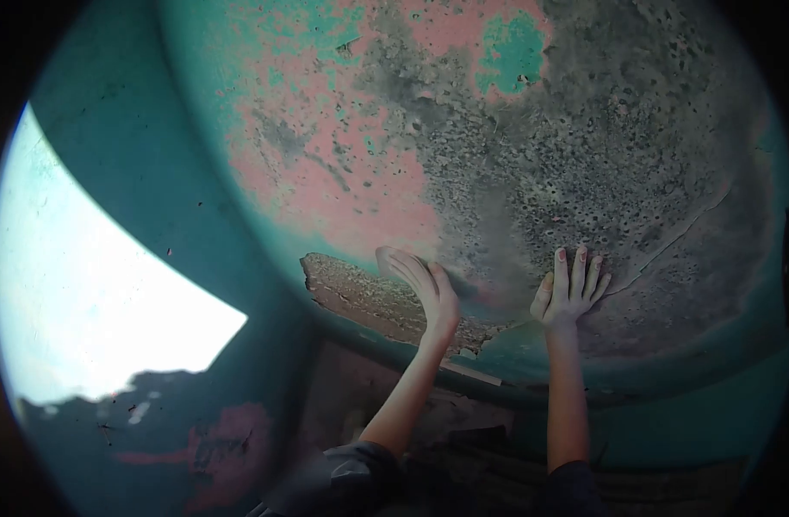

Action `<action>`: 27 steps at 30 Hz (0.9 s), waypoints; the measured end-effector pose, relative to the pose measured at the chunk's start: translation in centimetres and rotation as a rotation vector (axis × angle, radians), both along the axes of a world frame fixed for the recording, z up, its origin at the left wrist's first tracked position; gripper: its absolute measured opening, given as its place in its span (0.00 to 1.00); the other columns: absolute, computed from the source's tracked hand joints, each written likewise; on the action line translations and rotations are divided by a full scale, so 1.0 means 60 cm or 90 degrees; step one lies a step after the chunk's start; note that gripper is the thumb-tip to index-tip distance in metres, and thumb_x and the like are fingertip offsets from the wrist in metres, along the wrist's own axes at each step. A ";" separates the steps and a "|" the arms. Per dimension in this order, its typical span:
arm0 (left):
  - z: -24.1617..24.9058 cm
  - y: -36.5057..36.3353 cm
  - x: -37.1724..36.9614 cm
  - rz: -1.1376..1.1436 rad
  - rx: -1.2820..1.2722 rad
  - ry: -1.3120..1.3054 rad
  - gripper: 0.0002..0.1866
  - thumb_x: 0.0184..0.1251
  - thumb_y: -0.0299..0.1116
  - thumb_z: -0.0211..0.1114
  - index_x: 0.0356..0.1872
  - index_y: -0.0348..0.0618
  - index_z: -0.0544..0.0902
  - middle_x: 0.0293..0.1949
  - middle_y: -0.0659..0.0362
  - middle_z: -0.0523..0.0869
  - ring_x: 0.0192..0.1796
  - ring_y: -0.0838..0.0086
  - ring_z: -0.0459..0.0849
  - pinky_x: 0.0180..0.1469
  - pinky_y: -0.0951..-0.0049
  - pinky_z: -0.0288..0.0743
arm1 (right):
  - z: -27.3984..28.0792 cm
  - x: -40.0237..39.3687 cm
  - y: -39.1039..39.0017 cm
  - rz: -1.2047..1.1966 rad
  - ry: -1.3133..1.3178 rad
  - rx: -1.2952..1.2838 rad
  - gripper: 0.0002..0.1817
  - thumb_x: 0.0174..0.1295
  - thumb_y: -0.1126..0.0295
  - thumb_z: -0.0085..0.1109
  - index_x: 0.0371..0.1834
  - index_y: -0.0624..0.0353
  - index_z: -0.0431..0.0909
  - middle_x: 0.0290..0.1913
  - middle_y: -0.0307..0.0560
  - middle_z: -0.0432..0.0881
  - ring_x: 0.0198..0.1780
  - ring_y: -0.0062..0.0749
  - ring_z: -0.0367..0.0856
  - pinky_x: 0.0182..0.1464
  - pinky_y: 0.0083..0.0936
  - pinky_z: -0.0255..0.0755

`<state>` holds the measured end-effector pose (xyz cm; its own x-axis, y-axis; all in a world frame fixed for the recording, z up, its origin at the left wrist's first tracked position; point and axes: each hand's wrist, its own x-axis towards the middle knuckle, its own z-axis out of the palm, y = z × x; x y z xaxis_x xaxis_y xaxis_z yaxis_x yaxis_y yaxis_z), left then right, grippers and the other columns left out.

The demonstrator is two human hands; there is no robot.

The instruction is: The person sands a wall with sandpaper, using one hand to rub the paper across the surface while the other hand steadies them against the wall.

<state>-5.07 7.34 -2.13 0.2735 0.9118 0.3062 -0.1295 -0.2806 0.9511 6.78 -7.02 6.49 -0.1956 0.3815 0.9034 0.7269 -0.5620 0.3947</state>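
A large rounded surface (498,172) fills the upper part of the head view, with worn teal and pink paint and a wide grey, pitted patch (618,155). My left hand (422,280) is at its lower part, fingers stretched out together and pointing up to the left, its palm turned to the right. Whether anything lies under that palm is hidden. Flat against the grey patch, my right hand (570,289) rests with its fingers apart and thumb out. Both hands look coated in pale dust. Beside and below my left hand is a brown, rough area (356,293) with ragged edges.
A crack (670,246) runs up to the right from near my right hand. Below the rounded surface lies a pale strip (470,372). A teal wall (127,164) stands at left, with bright light (110,302) and a pink patch (231,448) on it.
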 end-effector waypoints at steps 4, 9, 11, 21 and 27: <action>-0.026 -0.093 0.005 -0.133 0.094 0.008 0.38 0.83 0.44 0.39 0.77 0.30 0.33 0.78 0.35 0.26 0.79 0.37 0.22 0.77 0.43 0.24 | 0.002 0.000 -0.002 0.012 0.001 -0.018 0.25 0.75 0.61 0.35 0.67 0.57 0.75 0.73 0.56 0.69 0.79 0.55 0.56 0.79 0.54 0.36; 0.017 0.080 -0.037 -0.005 0.036 -0.026 0.37 0.83 0.46 0.37 0.78 0.33 0.33 0.79 0.38 0.28 0.79 0.37 0.23 0.77 0.42 0.25 | 0.001 -0.002 -0.003 -0.006 0.012 -0.017 0.26 0.75 0.60 0.34 0.67 0.57 0.76 0.73 0.56 0.69 0.78 0.55 0.57 0.79 0.53 0.37; 0.018 0.096 -0.040 0.038 0.009 -0.056 0.37 0.83 0.46 0.36 0.78 0.34 0.33 0.79 0.38 0.28 0.79 0.37 0.23 0.77 0.42 0.24 | -0.001 -0.003 -0.004 -0.010 0.015 -0.014 0.26 0.75 0.60 0.33 0.66 0.57 0.76 0.73 0.55 0.69 0.78 0.55 0.58 0.79 0.53 0.37; 0.040 0.099 -0.055 -0.038 0.054 -0.021 0.37 0.83 0.46 0.38 0.79 0.35 0.34 0.79 0.39 0.29 0.79 0.38 0.25 0.78 0.42 0.27 | 0.002 -0.001 -0.005 -0.024 0.005 -0.024 0.26 0.75 0.59 0.34 0.68 0.58 0.74 0.74 0.55 0.68 0.78 0.54 0.57 0.79 0.52 0.38; 0.038 0.066 -0.043 -0.035 0.119 0.013 0.36 0.83 0.44 0.39 0.78 0.33 0.36 0.78 0.34 0.31 0.78 0.31 0.27 0.76 0.38 0.28 | 0.000 -0.010 0.005 -0.043 0.012 -0.021 0.24 0.72 0.62 0.42 0.68 0.56 0.75 0.75 0.54 0.66 0.79 0.54 0.55 0.79 0.57 0.35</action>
<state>-7.62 11.27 0.16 0.3286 0.8230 0.4633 -0.1308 -0.4462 0.8853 6.18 -6.70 6.48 -0.1510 0.4225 0.8937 0.6950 -0.5975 0.3999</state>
